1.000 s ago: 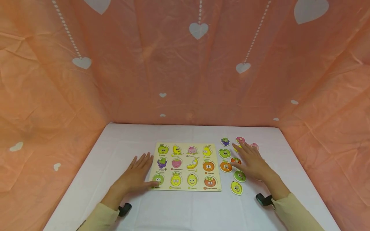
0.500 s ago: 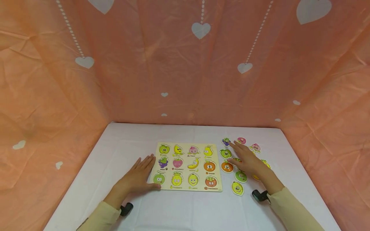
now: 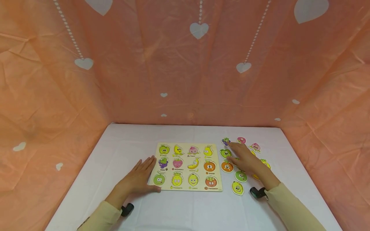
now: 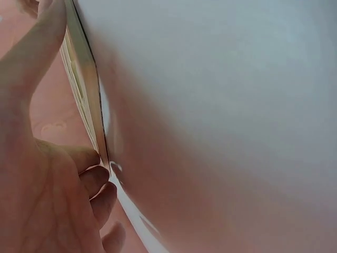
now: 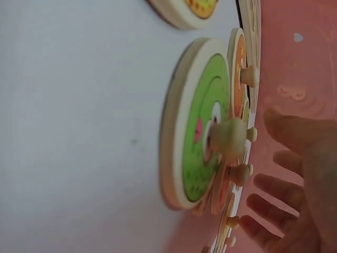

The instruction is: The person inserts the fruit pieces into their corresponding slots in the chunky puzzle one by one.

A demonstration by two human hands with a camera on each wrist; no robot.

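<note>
A wooden fruit puzzle board [image 3: 185, 175] with printed fruit pictures lies flat. My left hand [image 3: 138, 178] rests at its front left corner, fingers along the left side and thumb at the front edge; the left wrist view shows fingertips against the board's edge [image 4: 97, 121]. My right hand [image 3: 243, 157] hovers over the loose knobbed pieces, its fingers stretched out and holding nothing. Its index fingertip is right at the grape piece [image 3: 225, 141], its thumb between the apple piece [image 3: 225, 154] and orange piece [image 3: 226, 166]. In the right wrist view, a round green piece [image 5: 197, 163] stands nearest.
Below the right hand lie the green round piece [image 3: 241, 176] and a lemon piece [image 3: 237, 188]. Beyond it are a pink piece [image 3: 241, 140], a peach piece [image 3: 255, 147] and a pineapple piece [image 3: 265, 163]. A white-covered table [image 3: 185, 211] meets an orange heart-patterned curtain [image 3: 185, 109].
My right hand has moved left and slightly back over the pieces, its index fingertip reaching the grape piece. My left hand stays at the board's corner.
</note>
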